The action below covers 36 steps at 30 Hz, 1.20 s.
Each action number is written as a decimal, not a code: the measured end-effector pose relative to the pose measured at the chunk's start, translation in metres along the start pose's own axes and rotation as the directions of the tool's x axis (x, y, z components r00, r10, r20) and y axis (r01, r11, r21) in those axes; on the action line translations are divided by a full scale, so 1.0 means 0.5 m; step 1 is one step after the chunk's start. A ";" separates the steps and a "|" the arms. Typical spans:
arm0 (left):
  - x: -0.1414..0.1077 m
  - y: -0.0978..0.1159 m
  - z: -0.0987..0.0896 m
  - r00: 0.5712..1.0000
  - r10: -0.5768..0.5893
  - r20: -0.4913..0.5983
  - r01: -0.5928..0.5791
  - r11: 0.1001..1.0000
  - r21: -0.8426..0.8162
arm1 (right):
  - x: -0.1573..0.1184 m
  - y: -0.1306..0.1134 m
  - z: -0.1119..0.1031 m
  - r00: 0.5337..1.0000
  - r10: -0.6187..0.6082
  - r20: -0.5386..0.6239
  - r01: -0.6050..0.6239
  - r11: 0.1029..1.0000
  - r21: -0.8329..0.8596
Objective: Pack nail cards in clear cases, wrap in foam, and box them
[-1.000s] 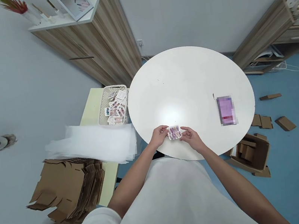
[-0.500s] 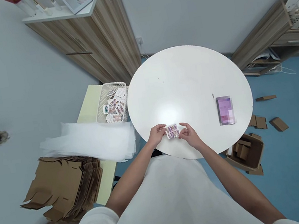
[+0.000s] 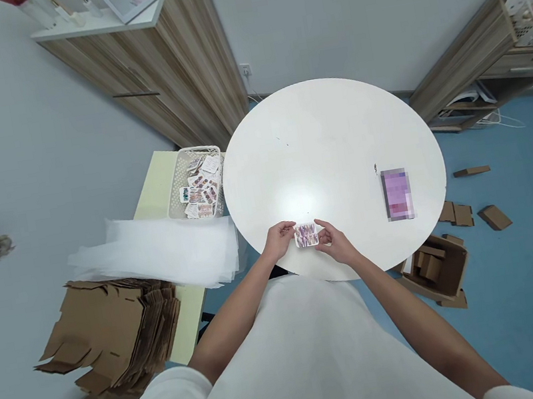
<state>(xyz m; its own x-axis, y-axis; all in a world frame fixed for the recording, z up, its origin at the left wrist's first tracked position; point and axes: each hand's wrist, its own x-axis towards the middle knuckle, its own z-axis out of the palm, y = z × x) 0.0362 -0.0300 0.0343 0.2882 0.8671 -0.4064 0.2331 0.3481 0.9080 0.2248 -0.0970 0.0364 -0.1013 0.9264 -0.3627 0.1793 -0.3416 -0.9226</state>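
A small white card with two rows of purple and pink nail-shaped pieces (image 3: 306, 235) is held near the front edge of the round white table (image 3: 333, 142). My left hand (image 3: 279, 238) pinches its left edge between thumb and fingers. On the right side, my right hand (image 3: 332, 241) has its fingers around the card's edge, index finger at the upper corner. A purple item, blurred by pixelation (image 3: 398, 195), lies at the table's right.
Left of the table, a white basket (image 3: 172, 197) of similar cards stands on a yellow-green table (image 3: 155, 183). White sheets (image 3: 163, 249) and stacked flat cardboard (image 3: 104, 326) lie nearer. An open cardboard box (image 3: 454, 267) and small boxes (image 3: 495, 217) are on the floor at right.
My right hand has shifted its fingers on the card, its index finger now at the upper right corner. The card lies more level. The whole view has shifted slightly.
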 end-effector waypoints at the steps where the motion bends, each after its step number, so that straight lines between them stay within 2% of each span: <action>1: -0.001 0.001 0.000 1.000 0.006 0.012 -0.006 1.000 0.011 | -0.001 0.001 0.000 1.000 -0.002 0.001 0.002 1.000 -0.009; 6: -0.007 0.010 0.003 0.998 0.027 0.052 -0.030 0.998 0.058 | -0.004 0.006 0.001 1.000 -0.006 -0.010 0.005 0.999 -0.037; 12: -0.024 0.007 0.013 0.995 0.015 0.095 -0.027 0.992 0.123 | -0.001 0.011 -0.001 0.997 0.008 -0.076 -0.009 1.000 -0.018; 25: -0.033 -0.001 0.004 0.982 0.071 0.177 -0.131 0.926 0.354 | -0.002 0.022 0.000 0.997 0.012 -0.071 -0.011 1.000 0.016; 32: -0.050 -0.021 -0.004 0.988 0.071 0.134 -0.118 0.915 0.386 | 0.007 0.030 0.007 0.998 0.058 -0.004 -0.057 0.998 0.020; 36: -0.054 -0.027 -0.013 0.994 0.075 0.079 -0.100 0.918 0.383 | 0.024 0.025 0.022 0.999 0.038 0.000 -0.038 0.999 -0.004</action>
<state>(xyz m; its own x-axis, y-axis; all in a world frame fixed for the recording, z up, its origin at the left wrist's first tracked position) 0.0193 -0.0558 0.0334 0.3777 0.8596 -0.3443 0.5411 0.0968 0.8354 0.2149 -0.0916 0.0192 -0.0946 0.9127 -0.3976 0.1871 -0.3760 -0.9075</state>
